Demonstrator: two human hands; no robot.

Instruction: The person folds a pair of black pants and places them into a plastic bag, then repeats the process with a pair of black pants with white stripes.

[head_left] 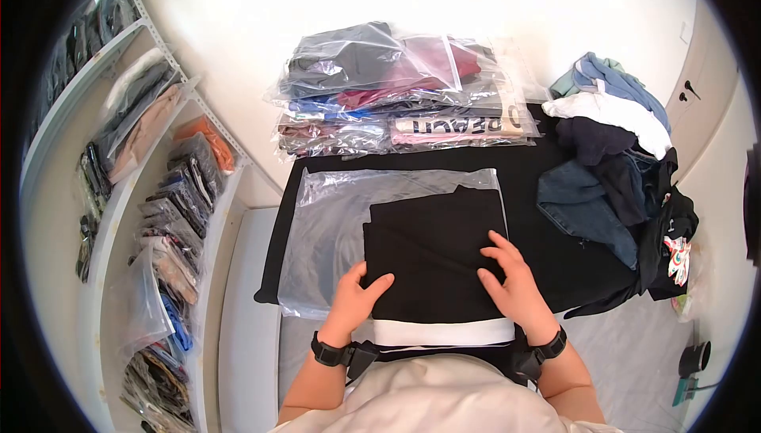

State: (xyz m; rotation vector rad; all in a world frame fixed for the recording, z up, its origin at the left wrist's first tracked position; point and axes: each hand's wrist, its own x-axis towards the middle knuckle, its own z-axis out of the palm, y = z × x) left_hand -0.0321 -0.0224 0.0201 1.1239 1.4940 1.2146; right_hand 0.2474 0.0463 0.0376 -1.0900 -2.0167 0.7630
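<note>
A folded black garment (432,255) with a white band (444,332) along its near edge lies in front of me, partly over a clear plastic bag (321,235). My left hand (361,294) is at the garment's left edge, thumb on top and apart from the fingers, which are partly hidden beside or under the edge. On the right side, my right hand (511,282) rests on the garment with its fingers spread.
Bagged clothes (396,92) are stacked at the back of the black-covered table (527,243). Loose clothes (610,164) form a heap on the right. Shelves (127,187) with bagged garments stand on the left.
</note>
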